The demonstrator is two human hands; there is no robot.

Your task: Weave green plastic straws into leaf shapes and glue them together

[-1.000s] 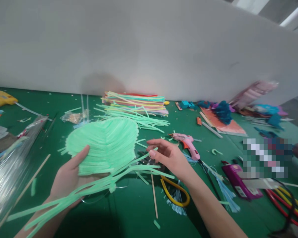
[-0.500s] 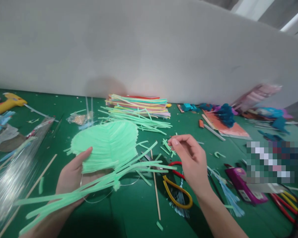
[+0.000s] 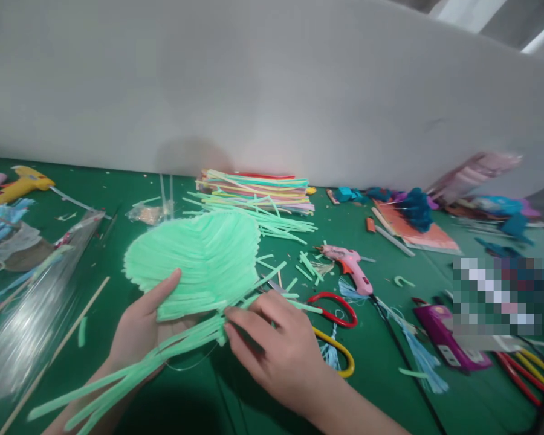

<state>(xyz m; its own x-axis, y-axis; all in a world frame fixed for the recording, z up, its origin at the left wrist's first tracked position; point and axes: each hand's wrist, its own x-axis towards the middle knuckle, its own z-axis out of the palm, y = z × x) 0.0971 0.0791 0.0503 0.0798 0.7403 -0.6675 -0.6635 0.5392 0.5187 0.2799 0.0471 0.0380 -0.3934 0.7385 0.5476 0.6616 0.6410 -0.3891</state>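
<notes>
My left hand (image 3: pixel 140 329) holds a mint-green fan shape made of pipe cleaners (image 3: pixel 194 260), its thumb on the front and the other fingers behind. A bundle of loose pipe-cleaner ends (image 3: pixel 118 374) trails from the fan's lower edge toward the lower left. My right hand (image 3: pixel 276 344) is closed, its thumb and forefinger pinching the pipe cleaners where they gather at the fan's base. A thin clear loop of thread or wire hangs below the left palm. Partly behind my right hand lie scissors (image 3: pixel 344 311) with one red and one yellow handle.
A pink glue gun (image 3: pixel 351 266) lies right of my hands, its black cord running forward. Colourful pipe cleaners (image 3: pixel 258 187) are stacked by the wall. At left are a yellow glue gun (image 3: pixel 22 184) and clear plastic wrap (image 3: pixel 31 320); a purple box (image 3: pixel 451 335) sits at right.
My right hand has moved left and down onto the pipe cleaners at the fan's base. This uncovers the pink glue gun. The fan in my left hand has shifted slightly.
</notes>
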